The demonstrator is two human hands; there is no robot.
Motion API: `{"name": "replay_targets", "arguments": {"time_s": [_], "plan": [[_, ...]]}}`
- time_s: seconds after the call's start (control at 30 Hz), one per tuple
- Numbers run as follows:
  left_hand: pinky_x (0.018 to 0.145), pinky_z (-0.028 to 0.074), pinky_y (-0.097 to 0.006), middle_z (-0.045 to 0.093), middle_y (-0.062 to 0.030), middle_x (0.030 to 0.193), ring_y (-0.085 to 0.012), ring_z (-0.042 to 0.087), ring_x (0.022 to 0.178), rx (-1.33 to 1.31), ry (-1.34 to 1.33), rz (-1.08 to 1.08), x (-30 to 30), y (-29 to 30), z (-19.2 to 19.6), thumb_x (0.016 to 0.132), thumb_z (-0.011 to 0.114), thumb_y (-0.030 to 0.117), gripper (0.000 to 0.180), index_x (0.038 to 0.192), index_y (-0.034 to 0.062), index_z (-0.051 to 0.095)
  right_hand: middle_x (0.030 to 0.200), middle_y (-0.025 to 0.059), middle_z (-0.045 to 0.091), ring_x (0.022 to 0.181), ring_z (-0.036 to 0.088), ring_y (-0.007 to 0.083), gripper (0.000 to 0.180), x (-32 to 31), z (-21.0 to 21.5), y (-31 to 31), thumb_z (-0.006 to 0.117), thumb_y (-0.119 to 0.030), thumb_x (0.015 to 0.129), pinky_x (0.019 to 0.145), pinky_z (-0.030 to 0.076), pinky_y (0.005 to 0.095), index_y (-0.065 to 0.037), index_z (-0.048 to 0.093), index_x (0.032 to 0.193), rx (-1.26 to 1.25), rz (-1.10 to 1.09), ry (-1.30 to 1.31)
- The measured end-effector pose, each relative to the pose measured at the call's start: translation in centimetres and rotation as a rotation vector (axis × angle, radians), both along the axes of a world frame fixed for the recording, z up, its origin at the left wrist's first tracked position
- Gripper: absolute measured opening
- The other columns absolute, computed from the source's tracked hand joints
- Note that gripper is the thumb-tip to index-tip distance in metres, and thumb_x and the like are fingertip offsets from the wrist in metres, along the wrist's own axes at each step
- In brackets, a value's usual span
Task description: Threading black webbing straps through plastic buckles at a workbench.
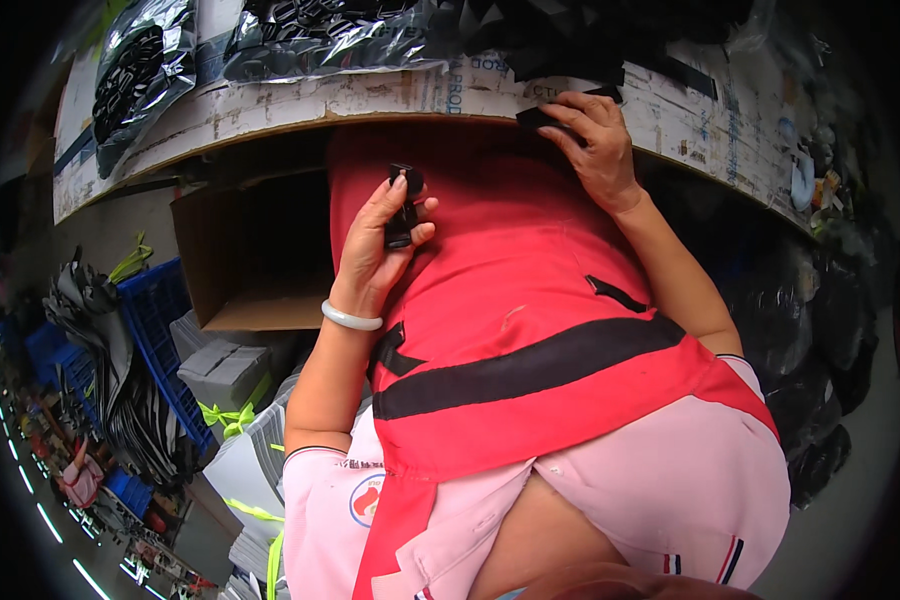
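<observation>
My left hand point(372, 238), with a pale bangle at its wrist, is closed around a small black plastic piece that looks like a buckle point(402, 222). It is held above my red apron point(500, 250), and the fingers partly hide it. At the edge of the table point(390, 98), my right hand point(598, 150) pinches a short black strap point(538, 119) between thumb and fingers. Beyond that hand lies a dark heap of black strap pieces point(570, 50).
Clear plastic bags of black buckles point(320, 40) lie on the far table, another bag point(140, 85) at its left end. Below stands an open cardboard box point(260, 250). Blue crates point(165, 340) and tied grey bundles point(235, 375) are at left, dark plastic bags point(780, 310) at right.
</observation>
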State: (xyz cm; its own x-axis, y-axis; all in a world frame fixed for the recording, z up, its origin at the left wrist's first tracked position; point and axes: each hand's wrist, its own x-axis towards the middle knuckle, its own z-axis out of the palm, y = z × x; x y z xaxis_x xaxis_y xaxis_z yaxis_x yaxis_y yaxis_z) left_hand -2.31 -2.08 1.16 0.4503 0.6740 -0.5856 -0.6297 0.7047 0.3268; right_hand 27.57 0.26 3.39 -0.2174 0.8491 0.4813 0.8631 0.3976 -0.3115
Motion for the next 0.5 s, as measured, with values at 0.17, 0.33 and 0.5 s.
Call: {"name": "replay_targets", "arguments": {"time_s": [0.17, 0.33, 0.5], "plan": [[0.047, 0.041, -0.02, 0.06, -0.0013, 0.065, -0.0073, 0.053, 0.05, 0.498, 0.577, -0.155, 2.8, -0.3, 2.2, 0.09, 0.068, 0.011, 0.013, 0.091, -0.0017, 0.069, 0.083, 0.0062, 0.067, 0.073, 0.062, 0.0159, 0.014, -3.7, 1.9, -1.3, 0.07, -0.013, 0.087, 0.066, 0.048, 0.0275, -0.003, 0.069, 0.096, -0.4, 0.105, 0.597], [0.054, 0.042, -0.022, 0.062, -0.0017, 0.072, -0.0064, 0.053, 0.062, 0.774, 0.893, -0.106, 3.2, -0.3, 2.1, 0.084, 0.072, 0.004, 0.009, 0.091, -0.0023, 0.07, 0.07, -0.0035, 0.059, 0.062, 0.049, 0.0022, 0.023, -6.8, 5.0, -2.0, 0.061, -0.021, 0.094, 0.054, 0.04, 0.0209, 0.001, 0.068, 0.092, -1.183, 0.133, 0.862], [0.057, 0.043, -0.023, 0.062, -0.0044, 0.074, -0.0087, 0.055, 0.066, 0.855, 0.927, -0.079, 3.0, -0.1, 1.8, 0.082, 0.073, 0.002, 0.01, 0.09, -0.0023, 0.07, 0.068, -0.0044, 0.059, 0.058, 0.05, 0.0014, 0.022, -7.1, 3.2, -2.3, 0.062, -0.023, 0.094, 0.049, 0.038, 0.018, -0.002, 0.068, 0.09, -1.306, 0.013, 1.085]]}}
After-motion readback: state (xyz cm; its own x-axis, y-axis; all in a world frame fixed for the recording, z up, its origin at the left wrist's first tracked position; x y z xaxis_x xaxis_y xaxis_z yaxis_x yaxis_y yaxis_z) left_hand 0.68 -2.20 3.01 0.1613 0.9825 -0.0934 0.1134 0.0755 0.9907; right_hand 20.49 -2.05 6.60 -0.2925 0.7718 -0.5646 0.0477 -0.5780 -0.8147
